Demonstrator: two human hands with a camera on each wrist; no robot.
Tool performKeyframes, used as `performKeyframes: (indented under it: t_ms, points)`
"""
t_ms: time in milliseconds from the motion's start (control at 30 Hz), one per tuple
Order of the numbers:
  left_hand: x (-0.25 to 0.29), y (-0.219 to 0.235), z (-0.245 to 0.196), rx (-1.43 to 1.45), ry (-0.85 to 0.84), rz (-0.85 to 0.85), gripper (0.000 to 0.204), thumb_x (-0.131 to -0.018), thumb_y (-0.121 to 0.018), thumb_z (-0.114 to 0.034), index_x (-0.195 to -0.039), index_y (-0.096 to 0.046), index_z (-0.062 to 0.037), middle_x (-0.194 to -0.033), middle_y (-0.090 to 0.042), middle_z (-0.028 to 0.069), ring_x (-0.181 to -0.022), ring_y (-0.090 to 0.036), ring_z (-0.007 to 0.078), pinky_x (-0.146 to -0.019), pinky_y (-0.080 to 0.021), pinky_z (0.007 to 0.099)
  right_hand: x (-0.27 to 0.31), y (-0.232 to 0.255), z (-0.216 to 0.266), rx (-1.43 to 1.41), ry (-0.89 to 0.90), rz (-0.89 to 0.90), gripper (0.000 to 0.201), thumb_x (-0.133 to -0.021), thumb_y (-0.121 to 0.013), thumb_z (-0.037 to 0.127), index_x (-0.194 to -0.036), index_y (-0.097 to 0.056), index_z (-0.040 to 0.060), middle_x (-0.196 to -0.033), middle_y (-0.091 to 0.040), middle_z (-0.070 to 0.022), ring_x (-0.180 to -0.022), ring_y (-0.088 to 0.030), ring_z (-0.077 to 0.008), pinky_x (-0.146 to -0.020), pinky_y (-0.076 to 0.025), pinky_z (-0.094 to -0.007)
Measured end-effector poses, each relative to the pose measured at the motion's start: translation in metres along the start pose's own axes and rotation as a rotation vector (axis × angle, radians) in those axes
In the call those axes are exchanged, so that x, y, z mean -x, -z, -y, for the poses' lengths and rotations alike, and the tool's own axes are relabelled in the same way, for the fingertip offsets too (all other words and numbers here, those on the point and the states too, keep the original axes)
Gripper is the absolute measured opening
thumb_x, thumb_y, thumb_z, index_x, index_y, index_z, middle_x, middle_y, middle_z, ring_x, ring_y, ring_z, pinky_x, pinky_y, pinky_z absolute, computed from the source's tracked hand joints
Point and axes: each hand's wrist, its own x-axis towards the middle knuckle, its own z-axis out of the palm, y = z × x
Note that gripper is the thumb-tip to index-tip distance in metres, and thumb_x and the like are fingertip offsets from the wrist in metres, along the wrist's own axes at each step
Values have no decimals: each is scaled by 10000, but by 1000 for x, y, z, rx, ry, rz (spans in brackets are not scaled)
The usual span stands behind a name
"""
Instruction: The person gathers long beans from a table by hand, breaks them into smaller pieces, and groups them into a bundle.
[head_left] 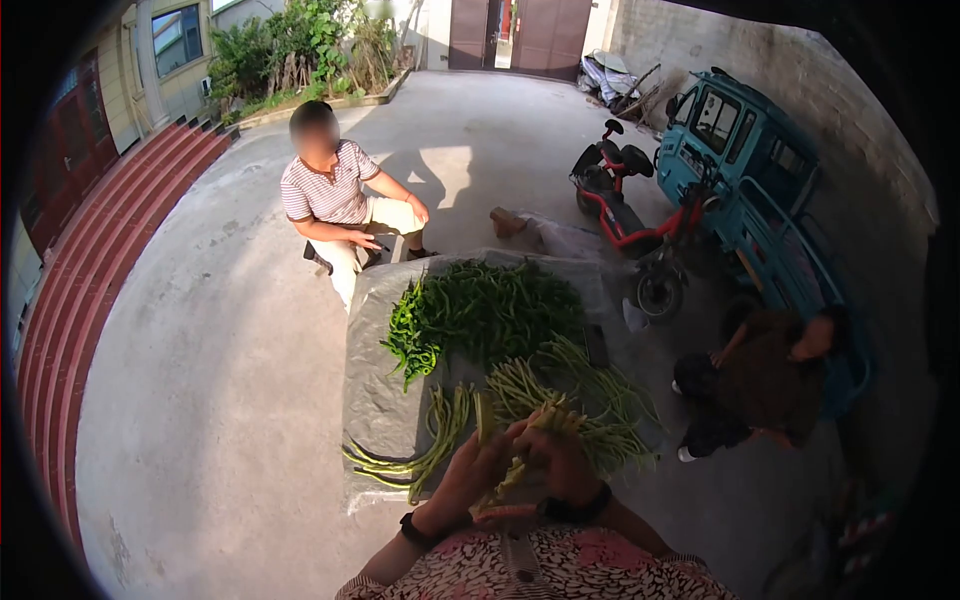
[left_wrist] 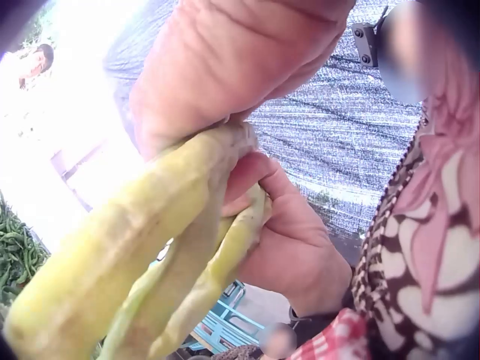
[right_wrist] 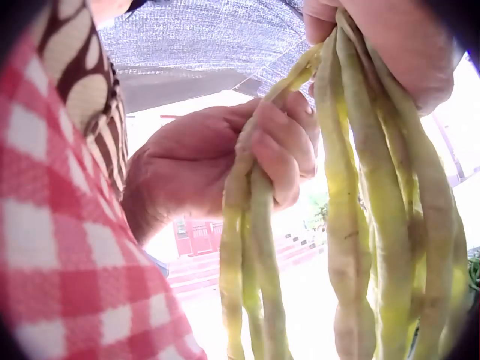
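Note:
A bunch of pale yellow-green long beans [right_wrist: 352, 195] is between my two hands, close in front of my chest. My left hand [head_left: 473, 478] curls its fingers around some of the strands; the right wrist view shows those fingers [right_wrist: 281, 161] wrapped over them. At the bunch's top end, my right hand [head_left: 566, 468] pinches the beans, and several strands hang down from it. Below the hands lie a heap of long beans [head_left: 525, 385] and a separate curved bundle of long beans [head_left: 440, 440]. Behind these is a large pile of green peppers [head_left: 490, 305].
A grey sheet [head_left: 375, 350] lies under the vegetables. One person [head_left: 335, 200] crouches beyond its left corner; another person [head_left: 770, 375] sits to the right. A red-and-black scooter [head_left: 630, 215] and a blue three-wheeler [head_left: 745, 170] stand at the right. Red steps [head_left: 110, 250] run along the left.

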Motion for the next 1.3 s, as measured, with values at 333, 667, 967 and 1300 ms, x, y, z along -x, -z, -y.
performKeyframes:
  t_ms: [333,667,967,1300]
  points:
    - [-10,27,12,140,-168,-287,311,-1027,-414,-327,-1114,-559,-66,-696,-483,-51,-598,-443,29,-541,-356,187,-16,4,-13,-911,-153,-224,169,-913,-529,177,-1031,-528,56,-841,-563,-48,-738,-591,-170,-777,-494,-355]
    - [-22,25,27,276,-153,-248,155,-1014,-454,-215,-1135,-504,-133,-784,-493,-68,-588,-406,-6,-490,-317,175,-27,-25,-15,-528,-385,-31,306,-906,-612,107,-1180,-522,6,-857,-578,-24,-760,-588,-110,-705,-489,-264]
    - [-29,22,30,119,-171,-131,179,-994,-481,-204,-1081,-548,-63,-827,-557,-15,-724,-504,53,-630,-420,225,-26,-33,-15,-597,-388,-180,316,-900,-630,114,-1181,-536,6,-883,-598,-18,-788,-589,-104,-735,-484,-258]
    - [-34,30,51,-132,-136,-187,234,-982,-508,-239,-1096,-566,-43,-885,-626,53,-797,-573,138,-731,-469,312,-23,-16,-30,113,126,-12,199,-942,-595,214,-1067,-588,59,-1038,-603,-29,-883,-595,-111,-734,-493,-271]
